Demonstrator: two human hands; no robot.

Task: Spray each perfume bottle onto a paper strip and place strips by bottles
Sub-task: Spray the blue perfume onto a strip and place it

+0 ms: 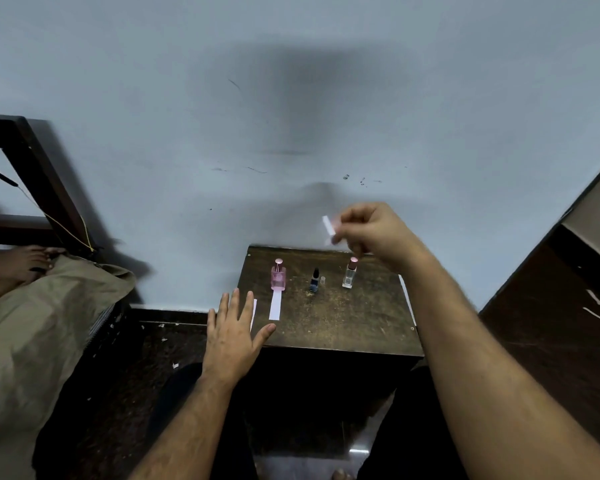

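Three perfume bottles stand in a row on a small dark wooden table [343, 323]: a pink bottle [278, 276] at the left, a small dark blue bottle [314, 281] in the middle, a clear bottle with a pink cap [350, 273] at the right. A white paper strip [275, 306] lies in front of the pink bottle. My right hand [374, 233] is raised above the clear bottle and pinches a blurred white strip [329, 228]. My left hand [234, 332] lies flat with spread fingers at the table's left front corner, partly over another strip [254, 313].
A tiny clear cap [323, 280] stands beside the blue bottle. A blue-grey wall rises behind the table. A bed with olive cloth [42, 323] and a person's foot [25, 261] lie at the left. A dark cabinet [568, 306] stands at the right. Paper scraps litter the floor.
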